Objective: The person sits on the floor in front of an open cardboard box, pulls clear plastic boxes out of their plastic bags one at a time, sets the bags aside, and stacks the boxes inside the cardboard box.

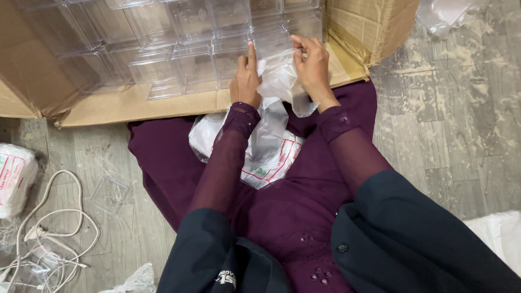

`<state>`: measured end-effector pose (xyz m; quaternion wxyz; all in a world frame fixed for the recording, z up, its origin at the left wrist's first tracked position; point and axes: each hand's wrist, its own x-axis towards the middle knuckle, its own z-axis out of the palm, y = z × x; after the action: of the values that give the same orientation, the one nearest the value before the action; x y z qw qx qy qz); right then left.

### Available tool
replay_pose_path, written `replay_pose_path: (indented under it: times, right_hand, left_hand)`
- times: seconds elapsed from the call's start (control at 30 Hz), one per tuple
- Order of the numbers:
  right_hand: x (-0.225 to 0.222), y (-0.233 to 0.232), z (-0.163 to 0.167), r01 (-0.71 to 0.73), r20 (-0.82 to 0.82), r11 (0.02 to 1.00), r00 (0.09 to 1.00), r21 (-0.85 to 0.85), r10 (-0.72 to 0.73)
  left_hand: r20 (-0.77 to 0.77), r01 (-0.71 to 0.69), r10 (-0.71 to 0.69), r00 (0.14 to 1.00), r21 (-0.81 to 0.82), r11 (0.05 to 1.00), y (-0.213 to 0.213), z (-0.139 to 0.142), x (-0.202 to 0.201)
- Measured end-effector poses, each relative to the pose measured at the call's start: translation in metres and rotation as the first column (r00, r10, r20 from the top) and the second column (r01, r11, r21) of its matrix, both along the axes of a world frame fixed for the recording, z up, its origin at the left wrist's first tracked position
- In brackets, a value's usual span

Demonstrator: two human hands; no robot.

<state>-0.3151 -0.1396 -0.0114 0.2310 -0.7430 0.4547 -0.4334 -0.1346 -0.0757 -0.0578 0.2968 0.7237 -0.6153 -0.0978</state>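
Thin clear plastic, a crumpled bag (279, 81), pinched between both my hands. Left hand (246, 81) grips its left edge, index finger pointing straight up; right hand (312, 68) clenches the top right corner. Bag hangs over my lap, above a second bag (266, 152) with red and green print lying on purple cloth. Just beyond: open cardboard box (358, 32) packed with clear plastic containers (190, 54). White cables (49, 233) on floor, far left.

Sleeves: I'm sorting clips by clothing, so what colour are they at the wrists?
Dark purple, sheer sleeves, clearest in the head view.
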Motion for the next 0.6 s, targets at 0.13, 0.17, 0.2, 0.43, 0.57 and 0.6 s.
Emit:
replay_pose_path:
  times: [0.13, 0.17, 0.2, 0.43, 0.57, 0.6]
  right_hand:
    - [0.001, 0.001, 0.001, 0.016, -0.022, 0.999, 1.0, 0.039, -0.015]
    - [0.001, 0.001, 0.001, 0.018, -0.019, 0.999, 1.0, 0.027, -0.018]
    - [0.0, 0.002, 0.001, 0.019, -0.017, 1.0, 1.0, 0.017, -0.019]
    - [-0.001, -0.003, -0.008, 0.023, 0.02, 1.0, 1.0, -0.018, -0.023]
    - [-0.002, -0.008, -0.016, 0.07, 0.029, 0.996, 0.997, 0.053, -0.071]
    - [-0.003, -0.009, -0.018, 0.041, 0.021, 0.999, 0.999, -0.017, -0.041]
  left_hand:
    - [0.045, 0.0, 0.0, 0.999, -0.004, 1.0, 0.001, 0.003, -0.001]
    - [0.03, 0.008, -0.008, 1.0, -0.02, 1.0, 0.0, 0.003, -0.001]
    - [0.015, 0.015, -0.015, 1.0, -0.034, 0.999, 0.0, 0.004, 0.0]
    - [-0.009, 0.032, -0.033, 0.999, -0.096, 0.995, -0.004, -0.002, -0.001]
    - [-0.047, 0.018, -0.024, 0.999, -0.122, 0.992, -0.009, -0.004, -0.004]
    - [-0.045, 0.01, -0.015, 0.999, -0.11, 0.994, -0.01, -0.004, -0.005]
